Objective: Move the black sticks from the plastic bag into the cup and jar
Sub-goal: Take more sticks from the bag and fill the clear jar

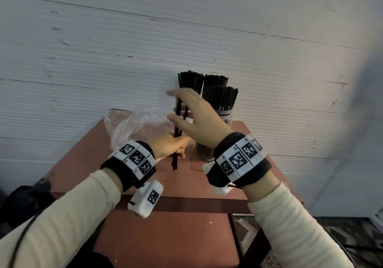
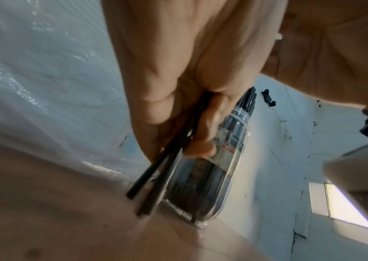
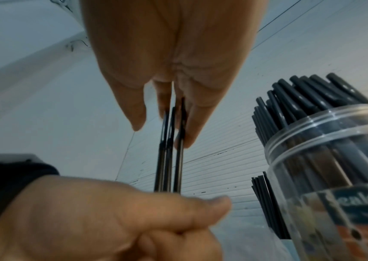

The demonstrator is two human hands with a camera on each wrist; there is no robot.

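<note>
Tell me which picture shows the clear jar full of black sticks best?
The right wrist view: the jar sits close and sharp, threaded rim, label and sticks all plain. In the head view the right hand partly covers it. The left wrist view shows a blurred container, possibly another.

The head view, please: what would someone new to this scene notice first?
Most striking are the dense bunches of black sticks standing upright in clear containers against the white wall at the far edge of the reddish table. In front of them, the left hand grips a few sticks low down while the right hand meets them higher up with nearly straight fingers. A crumpled clear plastic bag lies to their left.
</note>
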